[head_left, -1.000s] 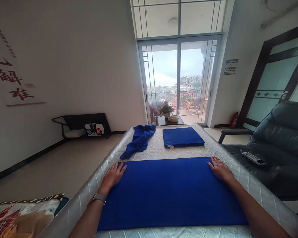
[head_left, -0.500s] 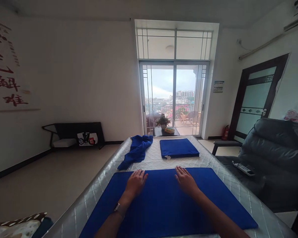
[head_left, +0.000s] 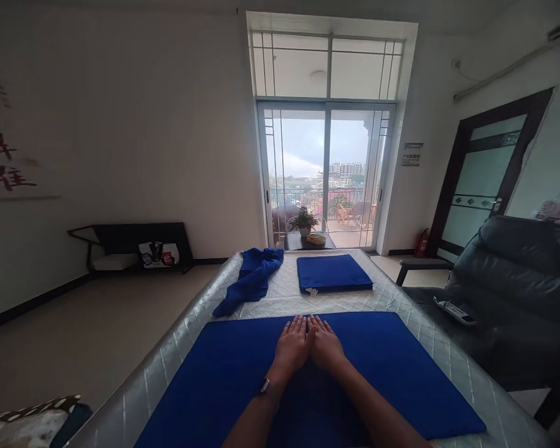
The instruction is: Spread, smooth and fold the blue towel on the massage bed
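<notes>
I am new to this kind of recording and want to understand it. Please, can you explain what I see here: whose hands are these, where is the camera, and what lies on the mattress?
There is no machine here: a person works with two bare hands. The camera sits on that person's head and looks forward and down, so the arms enter from the bottom edge. The left hand and the right hand lie flat, side by side, touching, on a spread blue cloth. They hold nothing. The cloth lies on a quilted mattress. Farther away on it are a folded cloth and, to its left, a crumpled cloth. A dark armchair stands to the right.
</notes>
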Demonstrator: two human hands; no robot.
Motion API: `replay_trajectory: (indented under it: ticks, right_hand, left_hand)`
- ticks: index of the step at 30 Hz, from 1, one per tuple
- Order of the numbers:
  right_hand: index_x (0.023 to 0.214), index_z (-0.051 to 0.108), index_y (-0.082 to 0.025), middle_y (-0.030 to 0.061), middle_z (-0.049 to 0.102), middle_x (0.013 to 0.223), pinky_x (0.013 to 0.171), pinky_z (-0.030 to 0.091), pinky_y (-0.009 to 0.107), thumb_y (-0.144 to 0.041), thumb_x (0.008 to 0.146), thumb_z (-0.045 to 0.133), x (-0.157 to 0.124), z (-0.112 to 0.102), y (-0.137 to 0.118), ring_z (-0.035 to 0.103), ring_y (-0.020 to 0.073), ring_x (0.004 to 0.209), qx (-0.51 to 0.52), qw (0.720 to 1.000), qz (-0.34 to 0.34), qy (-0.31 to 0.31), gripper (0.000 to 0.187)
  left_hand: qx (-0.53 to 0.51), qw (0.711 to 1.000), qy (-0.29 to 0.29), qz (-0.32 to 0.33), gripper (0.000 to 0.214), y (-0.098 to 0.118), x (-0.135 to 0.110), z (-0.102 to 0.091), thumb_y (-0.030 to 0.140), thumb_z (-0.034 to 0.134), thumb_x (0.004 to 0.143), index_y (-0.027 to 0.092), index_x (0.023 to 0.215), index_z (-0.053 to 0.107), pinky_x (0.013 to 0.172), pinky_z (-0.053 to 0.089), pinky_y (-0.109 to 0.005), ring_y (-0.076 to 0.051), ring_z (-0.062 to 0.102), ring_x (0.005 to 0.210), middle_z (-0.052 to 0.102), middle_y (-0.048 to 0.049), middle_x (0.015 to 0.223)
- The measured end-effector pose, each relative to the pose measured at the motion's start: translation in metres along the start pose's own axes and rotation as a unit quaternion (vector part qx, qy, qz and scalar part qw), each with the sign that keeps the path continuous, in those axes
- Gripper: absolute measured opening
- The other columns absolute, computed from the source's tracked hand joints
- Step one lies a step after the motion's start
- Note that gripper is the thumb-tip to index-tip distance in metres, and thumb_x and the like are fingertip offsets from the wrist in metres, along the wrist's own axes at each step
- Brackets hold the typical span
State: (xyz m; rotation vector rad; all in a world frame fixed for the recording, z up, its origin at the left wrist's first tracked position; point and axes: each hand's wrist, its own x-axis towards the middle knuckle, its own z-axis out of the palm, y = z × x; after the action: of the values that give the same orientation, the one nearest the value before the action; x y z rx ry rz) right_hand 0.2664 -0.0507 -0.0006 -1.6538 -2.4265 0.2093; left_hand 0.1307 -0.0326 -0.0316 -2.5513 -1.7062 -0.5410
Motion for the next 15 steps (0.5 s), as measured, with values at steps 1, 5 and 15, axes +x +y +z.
replay_trajectory:
  ticks: [1,5,15]
  right_hand:
    - [0.158,0.028,-0.010,0.0097,0.023,0.164,0.124,0.011,0.039,-0.030,0.100,0.026,0.000,-0.001,-0.001,0.016,0.0209,0.153,0.000,1.000,0.002,-0.003,0.062]
    - [0.158,0.028,-0.008,0.0098,0.023,0.165,0.124,0.010,0.039,-0.041,0.102,0.019,-0.001,-0.009,0.010,0.015,0.0200,0.153,0.003,0.999,0.047,-0.013,0.065]
    - [0.158,0.024,-0.006,0.0100,0.022,0.166,0.124,0.012,0.039,-0.044,0.101,0.018,-0.050,-0.041,0.183,0.017,0.0210,0.153,-0.094,0.968,0.234,-0.007,0.069]
  left_hand:
    - [-0.003,1.000,-0.007,-0.008,0.070,0.001,-0.001,-0.005,0.053,0.011,0.104,0.013,0.151,0.044,0.123,0.027,-0.047,-0.026,0.033,0.148,0.042,-0.0153,0.156]
    - [0.004,0.998,-0.046,-0.053,0.073,-0.012,-0.008,-0.023,0.059,0.014,0.103,0.012,0.153,0.039,0.123,0.023,-0.048,-0.026,0.029,0.150,0.036,-0.0151,0.159]
    - [0.071,0.971,-0.083,-0.212,0.075,-0.175,-0.070,-0.073,0.060,0.017,0.102,0.011,0.157,0.029,0.123,0.018,-0.050,-0.028,0.023,0.152,0.026,-0.0157,0.164]
